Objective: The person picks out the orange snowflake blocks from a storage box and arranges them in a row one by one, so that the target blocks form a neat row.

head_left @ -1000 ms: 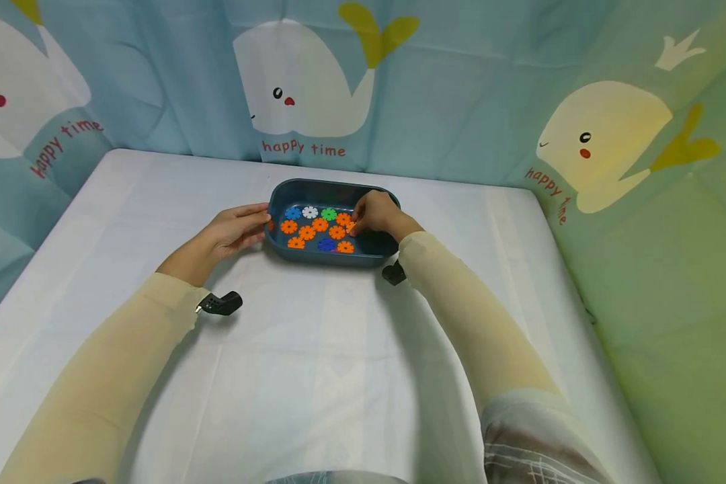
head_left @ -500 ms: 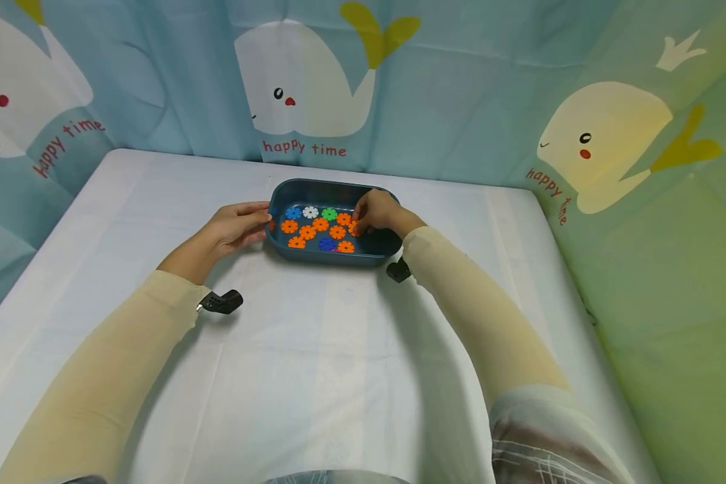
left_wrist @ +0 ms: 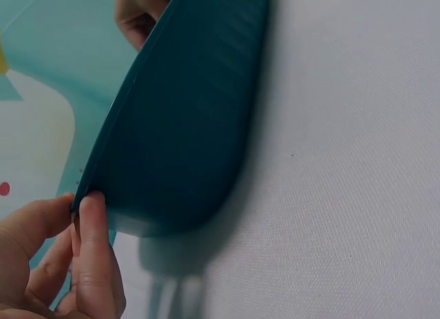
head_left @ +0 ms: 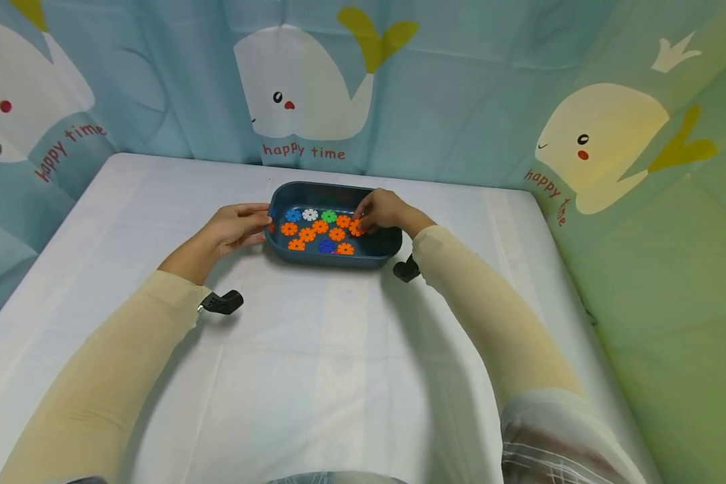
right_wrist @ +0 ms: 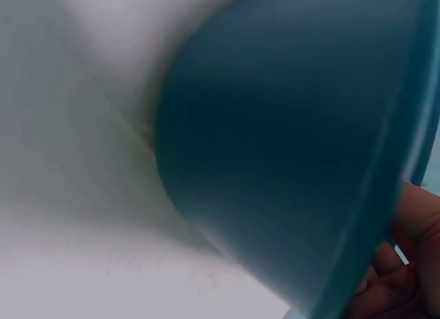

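Note:
A dark teal plastic basin stands on the table towards its far side. Flat snowflake-shaped building discs lie on its floor, mostly orange ones such as the orange disc, with a white disc, a green disc and blue ones. My left hand grips the basin's left rim, thumb on one side and fingers on the other, as the left wrist view confirms. Reaching over the right end, my right hand pinches an orange snowflake disc inside the basin. The right wrist view hides the fingertips behind the wall.
A white cloth covers the table. Behind it hangs a blue curtain with whale prints, and a green one hangs at the right. A black wrist-camera mount juts from the left sleeve, another from the right.
My right hand and forearm have shifted slightly to the right, and more of the orange disc at its fingertips shows. The left hand keeps its grip on the rim.

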